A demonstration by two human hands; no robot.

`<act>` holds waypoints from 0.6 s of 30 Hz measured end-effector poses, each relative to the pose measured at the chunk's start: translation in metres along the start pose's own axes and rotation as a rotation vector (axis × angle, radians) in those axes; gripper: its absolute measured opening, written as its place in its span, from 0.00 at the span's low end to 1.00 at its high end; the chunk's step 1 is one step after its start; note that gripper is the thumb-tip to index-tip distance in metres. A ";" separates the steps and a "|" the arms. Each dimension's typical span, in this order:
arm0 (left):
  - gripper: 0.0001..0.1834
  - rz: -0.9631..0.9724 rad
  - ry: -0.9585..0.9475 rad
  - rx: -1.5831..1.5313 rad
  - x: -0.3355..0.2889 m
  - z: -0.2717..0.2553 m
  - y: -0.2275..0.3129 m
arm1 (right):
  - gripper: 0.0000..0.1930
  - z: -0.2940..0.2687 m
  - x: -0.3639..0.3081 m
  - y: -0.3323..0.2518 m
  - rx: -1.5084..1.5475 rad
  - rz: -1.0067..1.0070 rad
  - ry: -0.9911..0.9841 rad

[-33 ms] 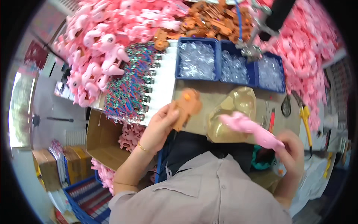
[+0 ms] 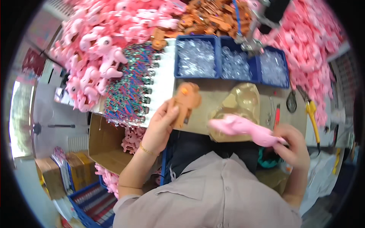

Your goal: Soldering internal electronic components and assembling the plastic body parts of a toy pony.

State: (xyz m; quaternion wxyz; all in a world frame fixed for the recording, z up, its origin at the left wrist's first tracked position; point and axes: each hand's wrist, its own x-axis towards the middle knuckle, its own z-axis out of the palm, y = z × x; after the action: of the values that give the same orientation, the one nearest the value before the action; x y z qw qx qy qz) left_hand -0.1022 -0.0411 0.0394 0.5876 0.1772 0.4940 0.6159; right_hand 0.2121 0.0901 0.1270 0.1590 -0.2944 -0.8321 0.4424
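In my left hand (image 2: 162,123) is an orange plastic part (image 2: 187,102) with a small bright orange spot near its top, gripped by its lower end between thumb and fingers. My right hand (image 2: 292,146) is closed on the end of a pink plastic toy body piece (image 2: 245,130), which points left and is a little blurred. Below that pink piece on the bench lies a translucent yellowish moulded holder (image 2: 246,99) with rounded hollows, partly hidden by it. Some air separates the orange part from the pink piece.
Blue bins (image 2: 195,57) of clear plastic parts stand at the back, with a metal tool fixture (image 2: 253,45) over them. Pink toys (image 2: 102,57) heap left and right, orange parts (image 2: 213,17) behind. Coloured wired pieces (image 2: 129,83) lie left; a yellow-handled soldering iron (image 2: 311,114) hangs right.
The pink piece in my right hand has shifted left and turned nearer to level. My left hand still holds the orange part; the whole view has moved slightly.
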 end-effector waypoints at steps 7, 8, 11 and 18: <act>0.28 -0.079 -0.143 -0.029 0.010 0.028 -0.015 | 0.17 -0.006 0.045 0.092 -0.784 -0.412 -0.050; 0.28 -0.102 -0.204 -0.015 0.016 0.027 -0.016 | 0.18 -0.003 0.050 0.093 -0.942 -0.468 0.026; 0.29 -0.142 -0.289 -0.066 0.030 0.026 -0.016 | 0.21 0.020 0.055 0.083 -0.714 -0.393 0.263; 0.43 -0.304 -0.404 -0.406 0.044 0.029 -0.034 | 0.29 0.096 0.042 0.074 -0.655 -0.311 0.030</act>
State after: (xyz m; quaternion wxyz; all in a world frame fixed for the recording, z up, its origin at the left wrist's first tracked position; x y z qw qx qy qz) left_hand -0.0714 0.0038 0.0092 0.7822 0.0991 0.2552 0.5597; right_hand 0.1547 0.0875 0.0123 0.1341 -0.2061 -0.9620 0.1186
